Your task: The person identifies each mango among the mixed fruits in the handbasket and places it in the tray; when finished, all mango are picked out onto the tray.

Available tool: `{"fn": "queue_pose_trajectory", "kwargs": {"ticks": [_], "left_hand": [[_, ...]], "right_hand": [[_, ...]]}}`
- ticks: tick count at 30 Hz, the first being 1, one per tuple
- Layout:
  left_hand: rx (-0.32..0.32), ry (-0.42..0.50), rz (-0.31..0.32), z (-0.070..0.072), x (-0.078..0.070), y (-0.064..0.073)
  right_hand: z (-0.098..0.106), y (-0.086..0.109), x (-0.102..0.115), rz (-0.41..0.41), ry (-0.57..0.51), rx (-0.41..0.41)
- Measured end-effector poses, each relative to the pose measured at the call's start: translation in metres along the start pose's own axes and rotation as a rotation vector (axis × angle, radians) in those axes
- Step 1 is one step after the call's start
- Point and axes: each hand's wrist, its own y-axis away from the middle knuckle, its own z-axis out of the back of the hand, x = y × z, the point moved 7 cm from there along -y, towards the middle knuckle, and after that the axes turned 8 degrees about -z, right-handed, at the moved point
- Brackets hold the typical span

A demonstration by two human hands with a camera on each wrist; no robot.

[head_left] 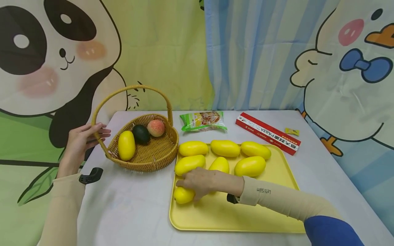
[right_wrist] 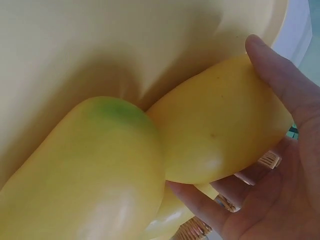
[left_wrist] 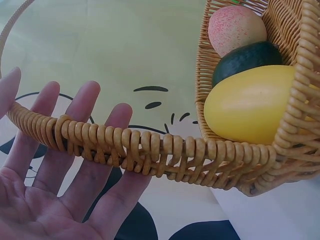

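My left hand (head_left: 80,140) is at the side of the wicker basket's arched handle (head_left: 96,116). Its fingers extend loosely behind the handle in the left wrist view. Inside the basket (head_left: 150,165) lie a yellow mango (head_left: 126,146), a dark green avocado (head_left: 141,134) and a pink peach (head_left: 156,128). Over the left part of the yellow tray (head_left: 240,215), my right hand (head_left: 200,181) grips a mango (right_wrist: 215,125), thumb on one side and fingers on the other. A second mango with a greenish end (right_wrist: 95,175) lies against it in the right wrist view.
Several more mangoes (head_left: 250,166) lie in two rows on the tray. Behind it are a green snack packet (head_left: 203,121), a red pasta box (head_left: 267,133) and a small yellow packet (head_left: 291,131). Printed curtains (head_left: 166,58) hang along the table's back edge.
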Motion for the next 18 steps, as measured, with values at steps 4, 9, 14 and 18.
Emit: {"fn": "queue_pose_trajectory", "kwargs": {"ticks": [4, 9, 14, 18], "left_hand": [[0.001, 0.003, -0.003, 0.0, 0.001, -0.001], [0.003, 0.004, -0.003, 0.0, 0.001, -0.001], [-0.001, 0.007, 0.004, -0.001, 0.001, -0.001], [-0.009, 0.013, 0.001, 0.0, 0.001, -0.001]], "right_hand": [[0.001, 0.0, 0.0, 0.01, -0.043, 0.015], [0.006, -0.001, -0.001, 0.034, -0.044, 0.056], [0.022, -0.008, -0.001, 0.066, -0.101, 0.101], [0.043, -0.02, 0.0, 0.129, -0.241, 0.097]]}}
